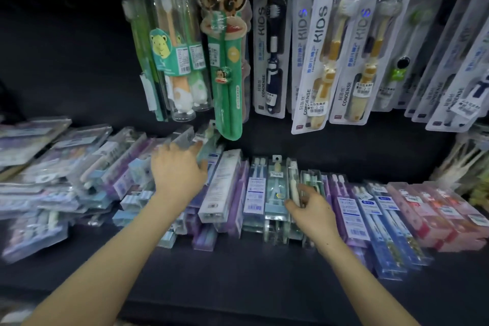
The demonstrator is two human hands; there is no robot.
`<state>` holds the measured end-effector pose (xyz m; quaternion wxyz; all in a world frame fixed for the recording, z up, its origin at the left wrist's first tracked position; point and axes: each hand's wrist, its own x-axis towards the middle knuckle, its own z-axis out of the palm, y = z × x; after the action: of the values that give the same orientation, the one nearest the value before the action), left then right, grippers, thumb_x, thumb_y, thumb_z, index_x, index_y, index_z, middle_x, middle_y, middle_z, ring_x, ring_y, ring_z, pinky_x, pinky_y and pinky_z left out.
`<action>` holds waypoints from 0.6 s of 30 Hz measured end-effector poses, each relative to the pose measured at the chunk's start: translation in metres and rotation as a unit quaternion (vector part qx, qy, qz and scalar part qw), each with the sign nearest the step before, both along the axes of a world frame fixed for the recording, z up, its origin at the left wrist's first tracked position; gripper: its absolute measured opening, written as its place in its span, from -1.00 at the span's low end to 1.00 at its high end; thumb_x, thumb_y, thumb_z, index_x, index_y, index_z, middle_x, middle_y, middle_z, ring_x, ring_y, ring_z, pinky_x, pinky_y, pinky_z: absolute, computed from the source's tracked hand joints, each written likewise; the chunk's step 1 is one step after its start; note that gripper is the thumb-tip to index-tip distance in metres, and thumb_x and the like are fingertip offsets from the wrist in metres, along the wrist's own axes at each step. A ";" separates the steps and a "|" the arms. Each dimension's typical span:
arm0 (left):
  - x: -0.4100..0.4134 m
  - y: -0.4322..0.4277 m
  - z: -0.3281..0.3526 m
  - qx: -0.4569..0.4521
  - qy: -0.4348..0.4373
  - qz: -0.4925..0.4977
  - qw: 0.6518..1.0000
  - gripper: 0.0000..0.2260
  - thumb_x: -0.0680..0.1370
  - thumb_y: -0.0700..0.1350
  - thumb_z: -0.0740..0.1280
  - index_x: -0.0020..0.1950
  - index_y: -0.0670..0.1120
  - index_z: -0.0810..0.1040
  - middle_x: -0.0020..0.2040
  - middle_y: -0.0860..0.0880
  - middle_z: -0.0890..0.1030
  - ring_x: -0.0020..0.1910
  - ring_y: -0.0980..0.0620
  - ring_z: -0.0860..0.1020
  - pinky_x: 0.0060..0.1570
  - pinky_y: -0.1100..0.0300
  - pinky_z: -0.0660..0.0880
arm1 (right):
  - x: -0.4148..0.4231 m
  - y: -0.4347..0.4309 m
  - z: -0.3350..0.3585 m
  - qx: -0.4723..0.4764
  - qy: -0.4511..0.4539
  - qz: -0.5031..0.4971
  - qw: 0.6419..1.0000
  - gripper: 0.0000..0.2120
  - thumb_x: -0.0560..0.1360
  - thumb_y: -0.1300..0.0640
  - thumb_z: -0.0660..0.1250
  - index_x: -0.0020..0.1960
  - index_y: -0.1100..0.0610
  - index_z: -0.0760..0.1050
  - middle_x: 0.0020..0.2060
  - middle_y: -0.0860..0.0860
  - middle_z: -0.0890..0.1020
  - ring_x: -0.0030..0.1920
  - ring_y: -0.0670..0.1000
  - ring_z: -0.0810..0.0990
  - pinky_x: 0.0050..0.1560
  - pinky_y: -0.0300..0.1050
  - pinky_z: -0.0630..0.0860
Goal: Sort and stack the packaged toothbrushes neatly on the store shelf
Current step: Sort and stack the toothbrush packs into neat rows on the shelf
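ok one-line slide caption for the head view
Left hand holds a clear pack, right hand pinches a cream toothbrush pack on the dark shelf; kids' toothbrushes hang above.

Packaged toothbrushes (255, 193), flat rows, dark shelf (238, 272)
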<state>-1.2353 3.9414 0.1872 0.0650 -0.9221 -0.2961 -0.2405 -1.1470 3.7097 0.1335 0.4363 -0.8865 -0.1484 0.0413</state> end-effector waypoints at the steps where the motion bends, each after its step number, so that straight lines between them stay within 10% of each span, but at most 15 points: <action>1: -0.003 0.008 0.000 0.014 0.024 0.016 0.999 -0.58 0.56 0.10 0.23 0.41 0.05 0.43 0.08 -0.24 0.55 0.09 -0.23 0.47 0.02 0.02 0.37 | -0.001 0.000 0.000 0.003 0.002 0.000 1.000 -0.49 0.53 0.03 0.33 0.44 0.06 0.33 0.01 -0.04 0.60 -0.23 -0.11 0.41 -0.16 -0.18 0.37; 6: -0.011 0.019 0.001 0.009 0.048 0.032 0.998 -0.53 0.54 0.16 0.24 0.37 -0.05 0.46 0.19 -0.30 0.45 0.20 -0.26 0.38 0.16 -0.05 0.25 | -0.003 -0.003 -0.002 0.011 0.015 0.013 1.000 -0.42 0.53 -0.05 0.32 0.49 0.04 0.27 0.15 -0.01 0.61 -0.12 -0.10 0.42 -0.06 -0.16 0.39; 10: -0.012 -0.023 -0.002 -0.001 -0.051 -0.141 0.989 -0.54 0.53 0.18 0.21 0.15 -0.15 0.62 0.09 -0.28 0.54 0.10 -0.26 0.48 0.10 -0.08 0.34 | -0.005 -0.007 -0.005 0.016 0.033 0.040 0.999 -0.32 0.49 -0.10 0.37 0.52 0.02 0.19 0.24 -0.01 0.55 0.00 -0.06 0.51 0.05 -0.11 0.45; 18: -0.002 -0.071 -0.019 -0.042 0.192 -0.081 0.977 -0.39 0.51 0.21 0.27 0.49 0.02 0.20 0.31 -0.17 0.35 0.30 -0.15 0.33 0.23 0.02 0.32 | -0.011 -0.010 -0.004 0.034 0.035 0.060 0.997 -0.26 0.48 -0.04 0.40 0.54 0.03 0.13 0.45 -0.04 0.35 0.37 0.04 0.41 0.33 0.01 0.40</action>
<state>-1.2369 3.8703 0.1685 0.0623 -0.9739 -0.2125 -0.0504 -1.1582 3.6996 0.1292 0.4675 -0.8588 -0.1877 0.0933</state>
